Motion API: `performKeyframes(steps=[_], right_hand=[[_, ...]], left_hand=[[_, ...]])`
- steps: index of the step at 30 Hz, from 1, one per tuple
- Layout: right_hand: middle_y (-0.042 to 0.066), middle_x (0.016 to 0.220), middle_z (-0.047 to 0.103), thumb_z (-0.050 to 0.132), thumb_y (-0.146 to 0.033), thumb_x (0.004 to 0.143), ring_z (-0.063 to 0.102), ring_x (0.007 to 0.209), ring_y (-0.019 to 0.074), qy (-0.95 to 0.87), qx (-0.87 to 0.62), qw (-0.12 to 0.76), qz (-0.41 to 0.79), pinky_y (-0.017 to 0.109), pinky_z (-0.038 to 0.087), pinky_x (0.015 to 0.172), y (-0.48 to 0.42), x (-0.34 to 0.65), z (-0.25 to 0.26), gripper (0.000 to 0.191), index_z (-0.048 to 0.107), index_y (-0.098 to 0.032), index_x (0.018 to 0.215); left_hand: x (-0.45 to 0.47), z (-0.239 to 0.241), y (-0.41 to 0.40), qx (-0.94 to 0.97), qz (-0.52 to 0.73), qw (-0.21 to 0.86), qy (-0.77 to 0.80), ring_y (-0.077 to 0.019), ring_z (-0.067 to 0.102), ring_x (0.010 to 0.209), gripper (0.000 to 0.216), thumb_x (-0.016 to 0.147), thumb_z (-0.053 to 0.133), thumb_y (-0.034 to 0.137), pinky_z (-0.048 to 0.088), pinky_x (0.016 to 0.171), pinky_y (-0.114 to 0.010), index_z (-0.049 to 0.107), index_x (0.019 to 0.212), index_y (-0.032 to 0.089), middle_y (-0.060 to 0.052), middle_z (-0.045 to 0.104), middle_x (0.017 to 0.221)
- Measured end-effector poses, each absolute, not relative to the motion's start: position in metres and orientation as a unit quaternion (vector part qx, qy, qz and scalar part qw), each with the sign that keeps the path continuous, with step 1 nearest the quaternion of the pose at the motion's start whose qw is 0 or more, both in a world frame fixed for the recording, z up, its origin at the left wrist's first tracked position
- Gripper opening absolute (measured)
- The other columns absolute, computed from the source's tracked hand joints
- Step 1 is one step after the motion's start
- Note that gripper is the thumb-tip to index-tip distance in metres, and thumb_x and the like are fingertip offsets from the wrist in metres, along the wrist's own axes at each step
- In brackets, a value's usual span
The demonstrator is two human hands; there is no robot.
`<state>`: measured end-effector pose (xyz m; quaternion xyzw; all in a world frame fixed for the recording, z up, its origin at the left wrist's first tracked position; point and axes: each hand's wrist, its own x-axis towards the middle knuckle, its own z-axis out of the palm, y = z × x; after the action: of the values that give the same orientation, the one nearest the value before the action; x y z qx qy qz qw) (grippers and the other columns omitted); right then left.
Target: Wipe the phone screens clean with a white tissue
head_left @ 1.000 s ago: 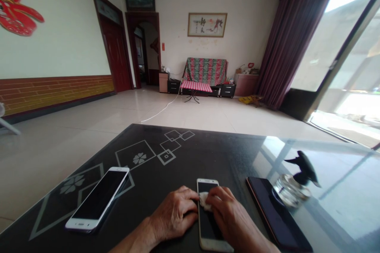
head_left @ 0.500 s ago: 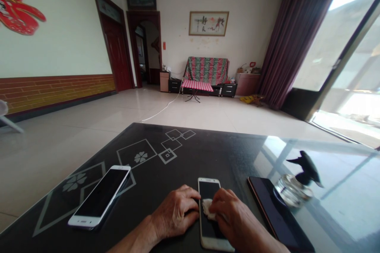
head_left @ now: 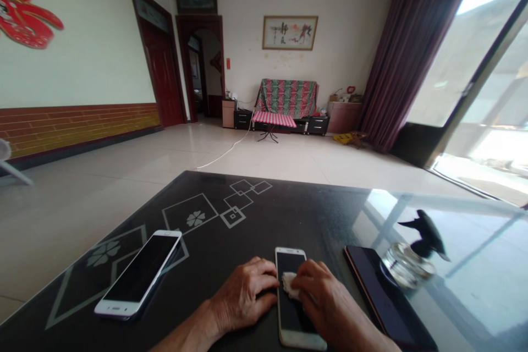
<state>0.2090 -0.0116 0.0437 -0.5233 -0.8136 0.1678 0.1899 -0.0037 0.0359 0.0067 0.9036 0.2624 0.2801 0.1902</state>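
Note:
A white-framed smartphone [head_left: 292, 319] lies screen up on the dark glass table between my hands. My left hand [head_left: 249, 292] rests beside it, fingers bent and together, their tips holding against the phone's left edge. Bunched under the fingers of my right hand [head_left: 319, 291] is a small white cloth [head_left: 290, 283], pressed on the screen. That hand covers the phone's right side. To the left lies a second white smartphone [head_left: 140, 272], dark screen up. A dark phone [head_left: 383, 291] lies right of my right hand, partly behind a clear spray bottle [head_left: 408, 264] with a black trigger head.
The glass table top [head_left: 247, 236] carries grey diamond and flower patterns on its left and window reflections on its right. Beyond its far edge, a small table with a checkered cover [head_left: 274, 119] stands on the tiled floor. A white cable [head_left: 226, 151] runs across the tiles.
My right hand and the cloth have shifted very slightly on the phone screen. My left hand and the phones stay in place.

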Motion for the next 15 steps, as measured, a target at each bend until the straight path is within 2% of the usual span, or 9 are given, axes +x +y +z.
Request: performKeyframes(steps=[11, 15], right_hand=[[0.005, 0.094, 0.057, 0.042, -0.013, 0.088, 0.052, 0.091, 0.0183, -0.811, -0.532, 0.201, 0.139, 0.028, 0.042, 0.078, -0.006, 0.208, 0.036, 0.028, 0.068, -0.023, 0.089], [0.005, 0.096, 0.056, 0.04, -0.016, 0.091, 0.051, 0.091, 0.0185, -0.813, -0.536, 0.199, 0.113, 0.029, 0.043, 0.08, 0.002, 0.204, 0.034, 0.029, 0.068, -0.024, 0.092]], left_hand=[[-0.003, 0.005, 0.038, 0.906, 0.297, 0.185, 0.24, -0.0173, 0.059, 0.091, 0.016, 0.089, 0.056, 0.022, 0.047, 0.085, -0.029, 0.071, 0.096, 0.021, -0.003, 0.069, 0.098], [-0.003, 0.002, 0.038, 0.909, 0.289, 0.168, 0.249, -0.0171, 0.057, 0.086, 0.015, 0.089, 0.056, 0.023, 0.046, 0.082, -0.028, 0.071, 0.09, 0.02, -0.003, 0.067, 0.089]])
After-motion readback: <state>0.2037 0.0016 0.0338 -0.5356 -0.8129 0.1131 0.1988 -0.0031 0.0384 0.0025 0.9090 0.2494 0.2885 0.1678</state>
